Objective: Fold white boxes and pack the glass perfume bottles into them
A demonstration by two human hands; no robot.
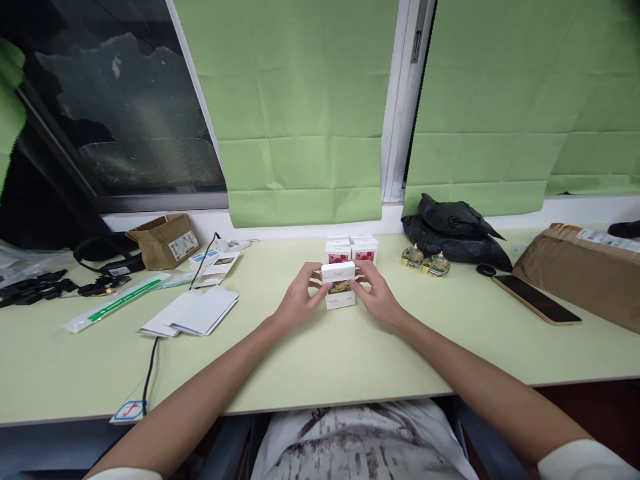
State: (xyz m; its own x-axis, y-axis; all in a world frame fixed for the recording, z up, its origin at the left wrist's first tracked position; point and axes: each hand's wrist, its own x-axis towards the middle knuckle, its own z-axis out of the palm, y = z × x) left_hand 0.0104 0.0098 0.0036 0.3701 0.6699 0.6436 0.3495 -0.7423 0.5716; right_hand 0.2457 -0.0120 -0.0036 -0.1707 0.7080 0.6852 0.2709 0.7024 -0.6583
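Note:
A small white box [341, 301] with a dark picture on its front stands upright at the middle of the table, between my two hands. My left hand [302, 295] grips its left side, thumb on the front face and fingers behind. On the opposite side my right hand [376, 291] holds it the same way, the thumb near the picture. Just behind it sit several white boxes with pink-red pictures, among them a left box [339, 255] and a right box [365, 255]; my hands and the held box partly cover them.
White folded cards [203, 310], a green-striped plastic sleeve [117, 303], a black cable [150, 377] and an opened carton [167, 243] lie left. To the right are glass-and-gold ornaments [436, 265], black plastic bags [457, 233], a phone [535, 299] and a large cardboard box [583, 273].

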